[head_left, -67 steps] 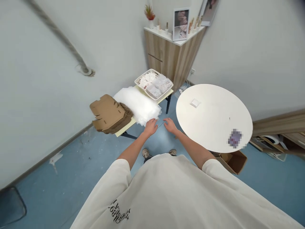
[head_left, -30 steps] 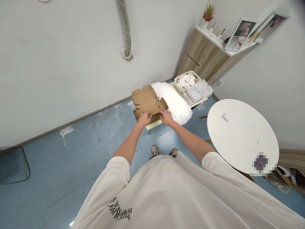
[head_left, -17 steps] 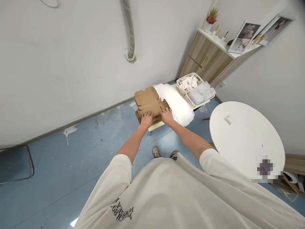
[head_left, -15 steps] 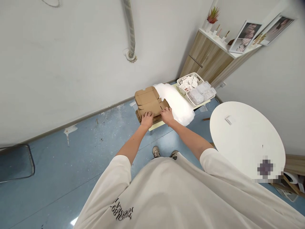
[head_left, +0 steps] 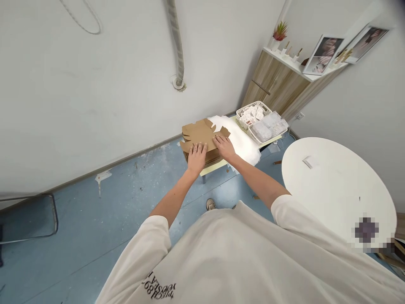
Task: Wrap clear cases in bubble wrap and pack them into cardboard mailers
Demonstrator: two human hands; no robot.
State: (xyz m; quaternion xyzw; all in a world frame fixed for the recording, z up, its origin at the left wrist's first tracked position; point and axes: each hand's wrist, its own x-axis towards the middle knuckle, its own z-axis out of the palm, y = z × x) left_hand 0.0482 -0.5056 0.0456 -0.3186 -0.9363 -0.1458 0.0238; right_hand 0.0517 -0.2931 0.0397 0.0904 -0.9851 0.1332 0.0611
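Note:
A brown cardboard box blank [head_left: 200, 131], with cut flaps and tabs, lies unfolded on top of a stack of more cardboard [head_left: 212, 158] at the near end of a low table. My left hand [head_left: 197, 157] rests on the blank's near left part, fingers stretched out and slightly apart. On the near right part lies my right hand [head_left: 224, 147], its fingers extended across the cardboard beside a raised side flap. Both thumbs are hard to make out. White soft sheeting [head_left: 243, 141] lies just right of the blank.
Two white baskets, one of small packets [head_left: 253, 115] and one of clear plastic packages [head_left: 267, 128], stand at the table's far end. A round white table [head_left: 332, 177] is to the right. Behind stands a wooden cabinet [head_left: 275, 78]; a dark-framed chair [head_left: 52, 215] is at left.
Both hands have shifted a little on the blank, the right one reaching further over it. The blank's far flaps and tabs show in a different position. The camera view has moved slightly.

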